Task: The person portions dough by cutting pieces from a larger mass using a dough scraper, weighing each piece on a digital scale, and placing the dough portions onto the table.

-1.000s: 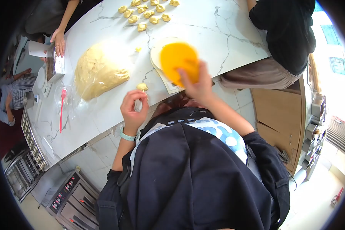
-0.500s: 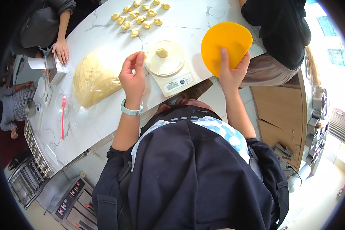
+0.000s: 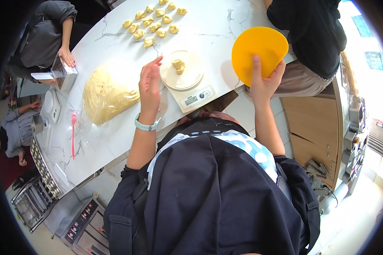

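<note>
A digital kitchen scale [image 3: 196, 98] stands at the table's near edge, with a small lump of dough [image 3: 178, 66] on its round white platform. Just left of the platform is my left hand [image 3: 149, 83], its fingers stretched out and nothing visible in them. My right hand [image 3: 266, 81] grips a yellow dough scraper [image 3: 256, 49], round and slightly bent, held up to the right of the scale. A large mound of dough [image 3: 105, 94], partly under clear plastic, lies left of my left hand. Several small dough pieces [image 3: 155, 26] are spread in loose rows beyond the scale.
A red plastic fork [image 3: 73, 136] lies at the left on the marble-patterned table [image 3: 102, 146]. Behind it are another scale [image 3: 51, 102] and a metal box [image 3: 65, 75] under a co-worker's hand [image 3: 66, 56]. Another person in black [image 3: 306, 34] sits close on the right.
My left hand has opened from a pinch holding a small bit of dough. The lump on the scale has a changed shape, with a bit added. The scraper has shifted slightly right.
</note>
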A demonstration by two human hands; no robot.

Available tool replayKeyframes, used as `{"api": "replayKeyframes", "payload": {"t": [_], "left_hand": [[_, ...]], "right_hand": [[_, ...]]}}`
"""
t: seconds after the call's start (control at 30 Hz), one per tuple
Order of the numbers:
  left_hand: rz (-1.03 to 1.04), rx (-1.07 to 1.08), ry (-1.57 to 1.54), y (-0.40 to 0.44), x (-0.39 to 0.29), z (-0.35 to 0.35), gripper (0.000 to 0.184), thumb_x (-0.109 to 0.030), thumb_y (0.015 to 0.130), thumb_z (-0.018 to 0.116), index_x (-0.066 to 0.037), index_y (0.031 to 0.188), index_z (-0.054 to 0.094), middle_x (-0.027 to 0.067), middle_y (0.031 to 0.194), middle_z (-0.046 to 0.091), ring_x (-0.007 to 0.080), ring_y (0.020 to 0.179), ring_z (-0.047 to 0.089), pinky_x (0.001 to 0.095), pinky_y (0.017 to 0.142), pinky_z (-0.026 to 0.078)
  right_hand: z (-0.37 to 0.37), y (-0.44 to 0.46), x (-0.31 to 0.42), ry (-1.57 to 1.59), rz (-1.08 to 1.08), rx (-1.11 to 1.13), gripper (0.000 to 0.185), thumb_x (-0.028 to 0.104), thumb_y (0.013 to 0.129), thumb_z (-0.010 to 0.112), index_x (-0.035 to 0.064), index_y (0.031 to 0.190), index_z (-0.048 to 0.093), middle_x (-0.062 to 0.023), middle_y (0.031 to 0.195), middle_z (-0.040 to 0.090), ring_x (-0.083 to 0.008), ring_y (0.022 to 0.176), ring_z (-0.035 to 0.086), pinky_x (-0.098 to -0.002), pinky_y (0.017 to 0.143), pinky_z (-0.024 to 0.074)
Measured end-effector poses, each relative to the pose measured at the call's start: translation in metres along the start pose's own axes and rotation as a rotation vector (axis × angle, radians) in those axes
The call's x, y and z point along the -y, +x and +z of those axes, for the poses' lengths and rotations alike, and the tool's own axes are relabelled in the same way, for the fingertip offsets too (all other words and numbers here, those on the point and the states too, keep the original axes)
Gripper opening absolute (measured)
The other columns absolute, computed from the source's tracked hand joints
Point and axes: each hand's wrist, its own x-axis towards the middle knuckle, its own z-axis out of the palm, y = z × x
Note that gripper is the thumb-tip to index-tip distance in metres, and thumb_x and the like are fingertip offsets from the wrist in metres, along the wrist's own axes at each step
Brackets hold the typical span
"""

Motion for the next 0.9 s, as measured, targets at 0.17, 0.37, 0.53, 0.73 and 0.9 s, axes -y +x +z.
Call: {"api": "replayKeyframes", "payload": {"t": [0.17, 0.37, 0.53, 0.73, 0.9], "left_hand": [[-0.124, -0.185, 0.025, -0.016, 0.022, -0.020, 0.024, -0.021, 0.094, 0.052, -0.002, 0.105, 0.063, 0.0026, 0.099, 0.063, 0.0094, 0.088, 0.053, 0.0237, 0.079, 0.041], [-0.133, -0.218, 0.026, -0.020, 0.028, -0.029, 0.021, -0.019, 0.093, 0.054, -0.002, 0.098, 0.064, 0.0016, 0.094, 0.065, 0.0050, 0.078, 0.050, 0.0212, 0.070, 0.041], [-0.050, -0.199, 0.035, -0.009, 0.014, -0.018, 0.017, -0.015, 0.090, 0.059, 0.000, 0.096, 0.065, 0.0025, 0.092, 0.066, 0.0064, 0.075, 0.054, 0.0214, 0.069, 0.044], [0.108, -0.093, 0.217, 0.007, 0.015, -0.007, 0.016, -0.009, 0.082, 0.068, 0.000, 0.095, 0.068, 0.0050, 0.082, 0.067, 0.0085, 0.067, 0.058, 0.0225, 0.065, 0.047], [0.067, 0.004, 0.361, 0.006, 0.014, -0.005, 0.020, -0.010, 0.077, 0.072, -0.004, 0.096, 0.068, 0.0066, 0.083, 0.065, 0.0120, 0.069, 0.059, 0.0241, 0.067, 0.048]], "right_hand": [[0.003, 0.001, -0.001, 0.028, -0.017, 0.010, 0.037, 0.011, 0.088, 0.063, -0.0005, 0.116, 0.042, -0.0084, 0.106, 0.054, -0.0127, 0.098, 0.054, -0.0246, 0.084, 0.0445], [0.009, -0.001, -0.001, 0.049, -0.013, 0.013, 0.040, 0.017, 0.087, 0.065, -0.0007, 0.116, 0.044, -0.0105, 0.104, 0.056, -0.0148, 0.094, 0.057, -0.0259, 0.080, 0.0466], [0.008, 0.002, 0.001, 0.017, -0.026, 0.014, 0.042, 0.019, 0.087, 0.066, -0.0013, 0.116, 0.044, -0.0109, 0.103, 0.057, -0.0150, 0.093, 0.058, -0.0261, 0.079, 0.0471], [0.003, 0.005, 0.002, 0.019, -0.005, 0.016, 0.038, 0.014, 0.087, 0.065, -0.0010, 0.114, 0.043, -0.0095, 0.105, 0.056, -0.0132, 0.096, 0.056, -0.0250, 0.083, 0.0454], [-0.002, 0.009, 0.002, 0.000, 0.007, 0.019, 0.036, 0.011, 0.087, 0.064, -0.0004, 0.114, 0.043, -0.0082, 0.105, 0.055, -0.0118, 0.097, 0.055, -0.0242, 0.084, 0.0447]]}}
